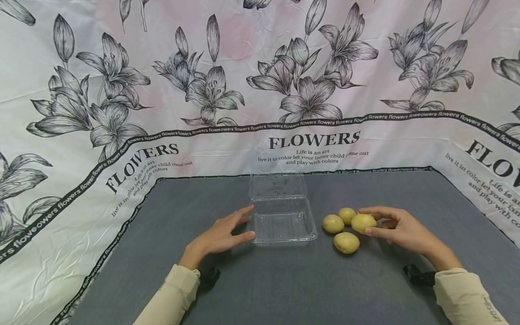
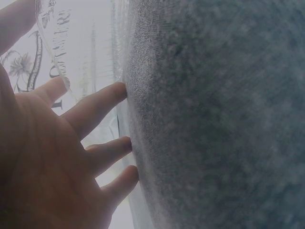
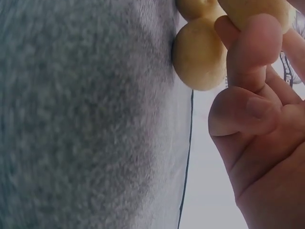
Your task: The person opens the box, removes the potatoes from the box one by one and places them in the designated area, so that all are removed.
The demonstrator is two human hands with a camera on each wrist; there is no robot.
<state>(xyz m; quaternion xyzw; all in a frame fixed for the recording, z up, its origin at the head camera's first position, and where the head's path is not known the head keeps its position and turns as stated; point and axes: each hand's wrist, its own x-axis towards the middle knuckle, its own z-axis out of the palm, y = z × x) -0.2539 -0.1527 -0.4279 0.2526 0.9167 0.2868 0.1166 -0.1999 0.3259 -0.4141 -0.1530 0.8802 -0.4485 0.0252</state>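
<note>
A clear plastic clamshell box [image 1: 282,221] stands on the grey table with its lid [image 1: 278,185] raised at the back. At its left side is my left hand [image 1: 221,232], thumb and fingers spread and fingertips right at the wall. To the right of the box my right hand [image 1: 406,230] pinches a yellow potato [image 1: 363,223] between thumb and fingers; in the right wrist view this potato [image 3: 257,10] sits higher than its neighbours. Close by are three more: one potato [image 1: 346,243] in front, another potato [image 1: 333,224] to the left, and a third potato [image 1: 347,215] behind.
The grey cloth-covered table [image 1: 284,284] reaches back to a white curtain [image 1: 227,153] printed with flowers and lettering, which also hangs along both sides. Dark straps [image 1: 209,277] sit at the wrists, by the beige sleeves [image 1: 170,298].
</note>
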